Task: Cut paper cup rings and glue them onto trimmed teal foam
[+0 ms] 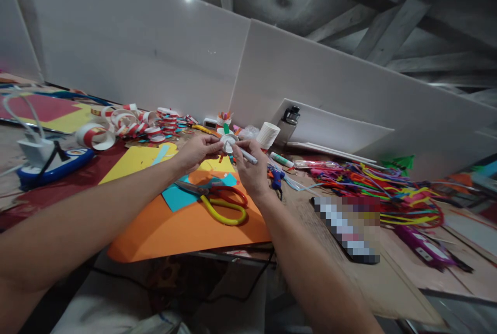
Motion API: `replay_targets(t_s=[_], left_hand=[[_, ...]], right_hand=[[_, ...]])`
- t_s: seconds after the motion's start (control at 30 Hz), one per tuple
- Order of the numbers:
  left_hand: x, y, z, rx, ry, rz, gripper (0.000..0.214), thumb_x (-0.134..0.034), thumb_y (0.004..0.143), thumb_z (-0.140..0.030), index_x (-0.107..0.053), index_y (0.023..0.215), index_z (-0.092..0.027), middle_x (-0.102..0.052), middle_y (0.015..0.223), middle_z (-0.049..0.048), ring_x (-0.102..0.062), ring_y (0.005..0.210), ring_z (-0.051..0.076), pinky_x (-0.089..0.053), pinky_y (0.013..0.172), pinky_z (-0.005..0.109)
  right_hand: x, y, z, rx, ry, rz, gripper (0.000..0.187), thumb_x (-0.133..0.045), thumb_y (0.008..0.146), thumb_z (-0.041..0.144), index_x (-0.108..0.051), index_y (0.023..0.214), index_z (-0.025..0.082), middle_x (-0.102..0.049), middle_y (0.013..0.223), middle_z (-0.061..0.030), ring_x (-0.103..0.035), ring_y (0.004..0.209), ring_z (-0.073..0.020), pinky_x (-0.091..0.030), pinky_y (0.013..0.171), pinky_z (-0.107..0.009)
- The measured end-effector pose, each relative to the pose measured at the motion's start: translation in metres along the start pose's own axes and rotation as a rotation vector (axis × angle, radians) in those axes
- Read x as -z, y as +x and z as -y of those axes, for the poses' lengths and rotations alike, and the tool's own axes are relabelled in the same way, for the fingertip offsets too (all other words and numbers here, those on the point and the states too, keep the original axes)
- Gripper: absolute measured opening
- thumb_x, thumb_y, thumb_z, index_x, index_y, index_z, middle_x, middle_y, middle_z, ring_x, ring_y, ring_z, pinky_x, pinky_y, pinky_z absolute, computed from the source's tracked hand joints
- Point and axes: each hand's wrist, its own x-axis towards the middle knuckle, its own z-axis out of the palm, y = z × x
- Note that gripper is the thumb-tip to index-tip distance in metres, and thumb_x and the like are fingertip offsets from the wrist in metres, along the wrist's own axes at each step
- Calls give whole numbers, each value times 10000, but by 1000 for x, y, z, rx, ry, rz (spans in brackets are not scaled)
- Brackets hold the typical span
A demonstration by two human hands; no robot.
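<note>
A pen (249, 156) held close to a white round thing (228, 144)

Let's tell each place from the scissors (204, 201), the pair with one red loop and one yellow loop. The white round thing is up in the air, just past the scissors on their far side. The left hand (195, 153) has it by the edge, pinched in the fingers and thumb. The right hand (251, 169) has the pen in its grip. Its fingers come right up to the other side of the round thing, so both hands are about as near to it.

The pen is long and thin and lies on a slant. Its front end goes away and to the left, at the round thing. Its back end comes nearer and to the right, out past the scissors' far right side. I can't tell if the pen's tip touches, as fingers hide it. The round thing seems to have no long side, and its round face looks turned back toward the scissors.

Under the scissors lies orange paper (166, 235), with bits of blue paper (176, 200) by the blades. Far off and right of the scissors is a stack of white cups (268, 136). Nearer on that same right side is a blue glue gun (276, 176).
</note>
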Motion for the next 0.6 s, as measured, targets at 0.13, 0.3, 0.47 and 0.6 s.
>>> replay_targets(t_s=[0.13,0.3,0.47,0.6], left_hand=[[3,1,1,-23,1,-2,350,-824,640,-363,-680,828,-106,-672,753,48,-618,680,109,-484,660,227],[4,1,0,-24,-7,-11,361,-814,654,-377,-684,847,-101,-688,777,72,-629,701,117,-473,656,225],[1,0,-2,-17,-13,-21,369,-823,640,-367,-687,852,-98,-693,782,73,-632,702,116,-468,650,221],[2,0,-2,-30,-20,-37,363,-816,647,-372,-689,845,-95,-692,782,78,-634,699,121,-467,642,224]], right_hand=[[2,1,2,-14,-19,25,191,-567,877,372,-572,822,190,-591,695,13,-528,591,-107,-428,564,-230],[6,4,1,5,-5,-62,187,-558,886,376,-563,844,194,-621,753,-2,-579,671,-125,-455,621,-244],[7,5,-2,18,-30,-84,180,-561,884,369,-563,835,195,-623,745,0,-576,666,-125,-452,615,-243],[6,4,-2,22,-65,-69,182,-557,883,364,-560,814,196,-618,734,4,-563,644,-120,-444,594,-236]])
